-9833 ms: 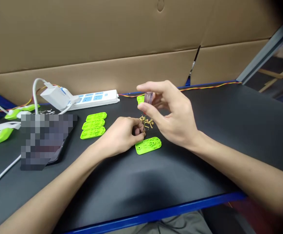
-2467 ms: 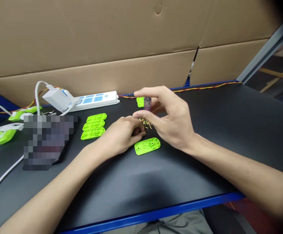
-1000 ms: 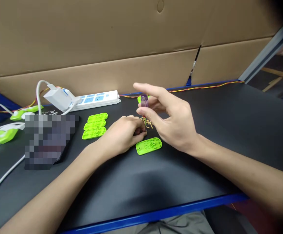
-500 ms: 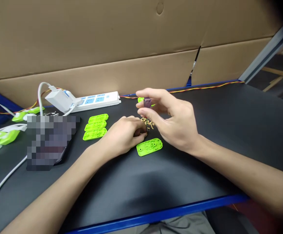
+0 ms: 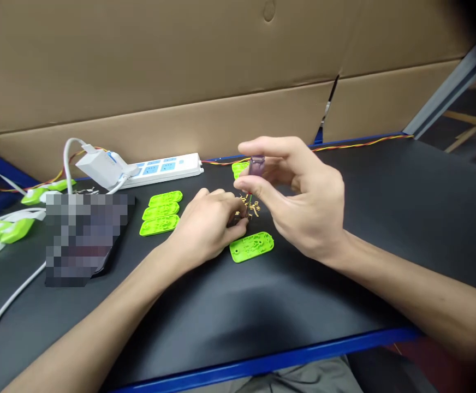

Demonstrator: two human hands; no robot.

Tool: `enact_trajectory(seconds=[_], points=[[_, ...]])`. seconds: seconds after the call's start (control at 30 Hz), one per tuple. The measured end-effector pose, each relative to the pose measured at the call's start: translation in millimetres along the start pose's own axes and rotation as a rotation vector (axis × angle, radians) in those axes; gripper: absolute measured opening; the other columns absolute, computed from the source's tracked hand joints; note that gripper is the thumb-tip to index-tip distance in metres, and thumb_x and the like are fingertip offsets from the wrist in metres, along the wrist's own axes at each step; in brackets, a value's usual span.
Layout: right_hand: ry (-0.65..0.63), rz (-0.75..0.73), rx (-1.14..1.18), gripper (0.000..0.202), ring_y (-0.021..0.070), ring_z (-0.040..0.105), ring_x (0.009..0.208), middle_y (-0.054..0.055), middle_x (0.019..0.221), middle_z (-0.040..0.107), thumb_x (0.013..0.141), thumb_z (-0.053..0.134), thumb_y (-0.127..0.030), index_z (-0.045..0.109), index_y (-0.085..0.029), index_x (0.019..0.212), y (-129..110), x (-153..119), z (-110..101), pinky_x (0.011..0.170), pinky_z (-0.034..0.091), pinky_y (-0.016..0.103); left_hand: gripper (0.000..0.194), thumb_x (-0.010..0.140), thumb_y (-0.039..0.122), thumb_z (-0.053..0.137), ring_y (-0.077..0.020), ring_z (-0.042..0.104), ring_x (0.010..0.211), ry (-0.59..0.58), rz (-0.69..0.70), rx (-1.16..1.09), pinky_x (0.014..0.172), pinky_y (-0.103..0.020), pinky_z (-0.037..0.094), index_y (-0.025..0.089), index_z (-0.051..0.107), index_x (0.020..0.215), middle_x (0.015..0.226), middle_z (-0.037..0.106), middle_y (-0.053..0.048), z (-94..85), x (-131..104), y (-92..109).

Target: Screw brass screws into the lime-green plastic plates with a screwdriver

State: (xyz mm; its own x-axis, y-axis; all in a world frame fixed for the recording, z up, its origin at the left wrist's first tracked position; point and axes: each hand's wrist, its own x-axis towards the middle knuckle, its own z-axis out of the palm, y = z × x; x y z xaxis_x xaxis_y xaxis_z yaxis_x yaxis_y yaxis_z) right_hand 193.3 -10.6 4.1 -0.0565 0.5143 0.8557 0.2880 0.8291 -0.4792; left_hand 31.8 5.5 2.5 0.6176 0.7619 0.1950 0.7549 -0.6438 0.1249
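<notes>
My right hand (image 5: 303, 202) is closed around the purple translucent handle of a screwdriver (image 5: 256, 165), its thin shaft pointing down. At the shaft's lower end, my left hand (image 5: 211, 224) rests on the table with thumb and forefinger pinched together. What sits between those fingertips is too small to make out. Small brass-coloured metal pieces (image 5: 255, 206) lie scattered just behind the tip. A bright green plastic shell (image 5: 251, 247), open side up, lies in front of my left fingertips. Behind my right fingers another green part (image 5: 238, 170) is partly hidden.
Several similar green shells (image 5: 160, 225) lie in a column left of my left hand. A white power strip (image 5: 168, 170) with a plugged-in adapter (image 5: 99, 169) stands behind them. A dark, pixelated device (image 5: 90, 240), white cables and green-white parts (image 5: 17, 230) occupy the left. Cardboard (image 5: 221, 65) forms the back wall.
My right hand has shifted slightly right and up with the screwdriver, whose shaft now shows more clearly. My left hand stays nearly in place, its fingers still by the tip.
</notes>
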Motion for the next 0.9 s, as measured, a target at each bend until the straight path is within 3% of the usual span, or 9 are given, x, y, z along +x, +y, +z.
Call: enact_trajectory(seconds=[0.2, 0.3, 0.47, 0.7, 0.9], points=[[0.019, -0.069, 0.028, 0.031, 0.0107, 0.071, 0.086, -0.004, 0.110, 0.070, 0.087, 0.064, -0.015, 0.061, -0.025, 0.116, 5.3, -2.0, -1.5, 0.081, 0.062, 0.025, 0.013, 0.085, 0.023, 0.055, -0.0168, 0.056, 0.073, -0.030, -0.064, -0.065, 0.067, -0.028, 0.035, 0.018, 0.066, 0.082, 0.075, 0.066, -0.001, -5.7, -1.7, 4.8], [0.110, -0.086, 0.073, 0.032, 0.0121, 0.071, 0.084, -0.003, 0.109, 0.068, 0.085, 0.067, -0.015, 0.061, -0.027, 0.114, 10.0, 0.0, -5.5, 0.079, 0.063, 0.027, 0.011, 0.085, 0.023, 0.059, -0.0154, 0.054, 0.067, -0.029, -0.087, -0.104, 0.064, -0.027, 0.034, 0.020, 0.069, 0.083, 0.068, 0.062, 0.001, -13.2, -3.8, 5.8], [0.238, -0.107, 0.060, 0.028, 0.0123, 0.068, 0.080, -0.001, 0.097, 0.065, 0.083, 0.068, -0.015, 0.063, -0.021, 0.110, 17.3, 4.3, -13.0, 0.067, 0.062, 0.026, 0.009, 0.086, 0.026, 0.063, -0.0134, 0.055, 0.067, -0.058, 0.033, -0.184, 0.067, -0.026, 0.034, 0.023, 0.072, 0.085, 0.065, 0.061, 0.004, -20.6, -11.1, 7.0], [0.183, -0.043, 0.036, 0.029, 0.0093, 0.065, 0.074, -0.003, 0.102, 0.065, 0.085, 0.065, -0.011, 0.063, -0.025, 0.111, 10.0, 0.4, -11.8, 0.070, 0.063, 0.028, 0.018, 0.094, 0.032, 0.055, -0.0145, 0.058, 0.080, -0.083, 0.163, -0.093, 0.072, -0.030, 0.031, 0.025, 0.072, 0.093, 0.081, 0.066, 0.002, -12.0, -16.6, 10.6], [0.189, -0.107, 0.036, 0.030, 0.0099, 0.066, 0.074, -0.001, 0.105, 0.066, 0.084, 0.066, -0.011, 0.062, -0.026, 0.110, 9.3, -0.7, -9.4, 0.068, 0.063, 0.025, 0.020, 0.095, 0.032, 0.053, -0.0148, 0.056, 0.079, -0.072, 0.184, -0.029, 0.070, -0.032, 0.028, 0.026, 0.072, 0.095, 0.081, 0.066, 0.002, -9.6, -17.9, 11.5]])
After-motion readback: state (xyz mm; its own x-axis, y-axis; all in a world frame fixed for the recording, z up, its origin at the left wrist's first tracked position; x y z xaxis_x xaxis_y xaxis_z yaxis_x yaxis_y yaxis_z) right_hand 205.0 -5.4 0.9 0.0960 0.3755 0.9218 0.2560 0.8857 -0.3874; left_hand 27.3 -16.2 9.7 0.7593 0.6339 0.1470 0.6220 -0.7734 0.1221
